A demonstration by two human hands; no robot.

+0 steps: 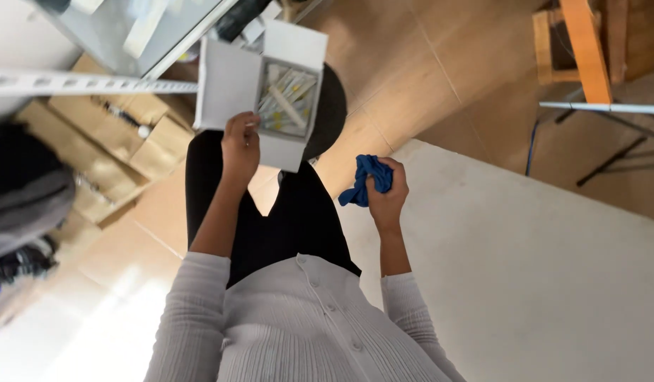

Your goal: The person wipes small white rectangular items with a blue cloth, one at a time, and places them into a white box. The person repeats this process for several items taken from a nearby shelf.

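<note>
**Person held an open white box in one hand and a blue cloth in the other**

Seen from above, the person stood on a tan tiled floor [426, 78], looking down past a pale ribbed cardigan [299, 325] and black trousers. The left hand [241, 147] was closed on the lower edge of a white cardboard box [231, 88], thumb and fingers pinching its wall. The box's flaps were spread open and it was tipped toward the viewer, seemingly so its contents showed: pale, thin sticks or tubes, too small to identify. The right hand [388, 192] was closed in a loose fist around a crumpled blue cloth [366, 178], held at waist height, apart from the box.

A pale rug [539, 269] lay to the right. Brown cardboard cartons [129, 141] sat stacked on the left beneath a white perforated shelf rail [86, 83]. A dark round stool stood behind the box.
</note>
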